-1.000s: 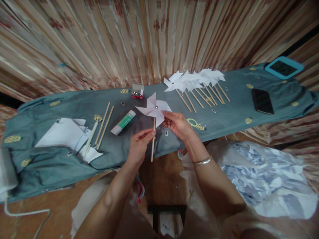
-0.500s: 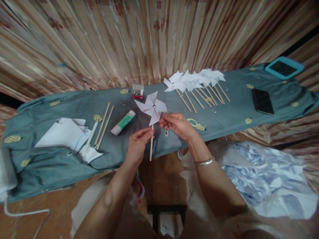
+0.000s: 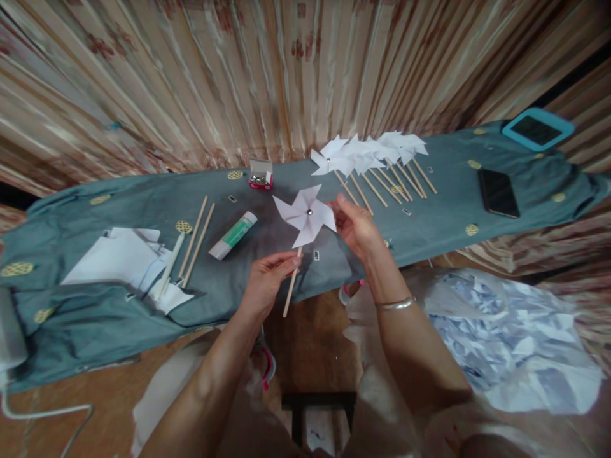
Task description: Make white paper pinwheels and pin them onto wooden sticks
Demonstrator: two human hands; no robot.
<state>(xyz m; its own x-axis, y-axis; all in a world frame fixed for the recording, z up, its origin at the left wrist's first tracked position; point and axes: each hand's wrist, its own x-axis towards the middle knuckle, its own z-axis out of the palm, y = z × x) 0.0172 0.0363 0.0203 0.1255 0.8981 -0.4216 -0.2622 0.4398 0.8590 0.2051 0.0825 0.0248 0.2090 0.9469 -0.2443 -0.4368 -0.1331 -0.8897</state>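
A white paper pinwheel (image 3: 298, 219) with a shiny round pin at its centre is held up over the near edge of the table. My left hand (image 3: 268, 278) pinches its wooden stick just below the blades, and the stick tilts with its lower end towards me. At the right-hand blade is my right hand (image 3: 357, 229), thumb and fingers somewhat apart; some fingertips are partly hidden by the blade, and I cannot tell whether they touch it. Behind, several finished pinwheels (image 3: 353, 158) lie overlapping in a row, sticks towards me.
On the green cloth (image 3: 229, 289) lie a small open box of pins (image 3: 260, 179), a glue stick (image 3: 233, 235), two loose wooden sticks (image 3: 198, 245), white paper pieces (image 3: 119, 257), a whitish pen-like stick (image 3: 170, 264) and a black phone (image 3: 499, 193). A blue-framed device (image 3: 537, 129) sits far right. A paper-filled plastic bag (image 3: 515, 343) stands below.
The pinwheel has moved slightly right and its blades have turned; its stick tilts more. My right hand has shifted up and right, its fingers loosening from their earlier pinch beside the lower blade.
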